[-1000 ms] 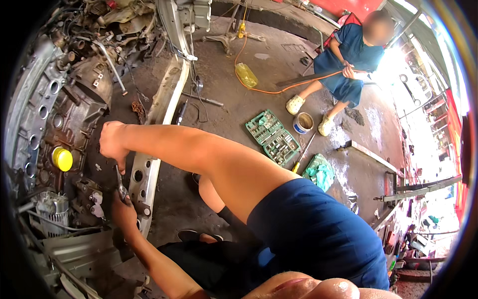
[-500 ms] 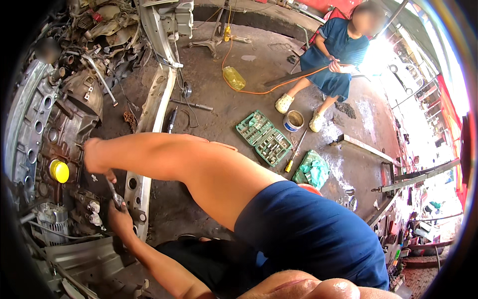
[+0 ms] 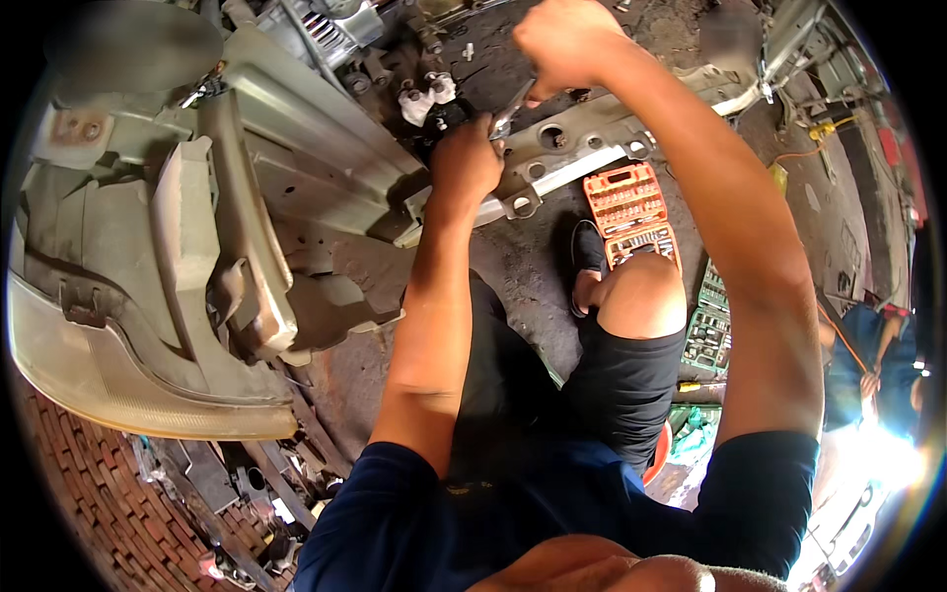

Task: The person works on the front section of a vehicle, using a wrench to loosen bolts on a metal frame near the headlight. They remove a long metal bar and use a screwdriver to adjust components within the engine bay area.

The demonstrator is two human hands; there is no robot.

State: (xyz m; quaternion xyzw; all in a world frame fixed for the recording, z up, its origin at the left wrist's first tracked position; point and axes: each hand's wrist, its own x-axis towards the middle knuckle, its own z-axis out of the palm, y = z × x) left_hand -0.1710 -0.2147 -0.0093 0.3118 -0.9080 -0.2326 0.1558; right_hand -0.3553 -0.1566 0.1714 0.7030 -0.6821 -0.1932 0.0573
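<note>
My left hand point(image 3: 468, 166) is closed around one end of a shiny metal hand tool point(image 3: 510, 111) that looks like a wrench. My right hand point(image 3: 567, 44) is curled at the tool's other end, with a finger pressed against it. Both hands hang over a metal car frame rail point(image 3: 582, 146) with round holes. Beside my left hand sits a dark part with white plugs point(image 3: 428, 97). What the tool's working end touches is hidden by my hands.
An orange socket case point(image 3: 626, 202) lies open beside my shoe, with a green tool case point(image 3: 706, 331) farther right. Car body panels and a headlight point(image 3: 148, 380) fill the left. A seated person point(image 3: 868, 360) holds an orange cord at the right.
The view has swung left, bringing the headlight, the orange case and my knee into sight. Both hands stay at the metal tool.
</note>
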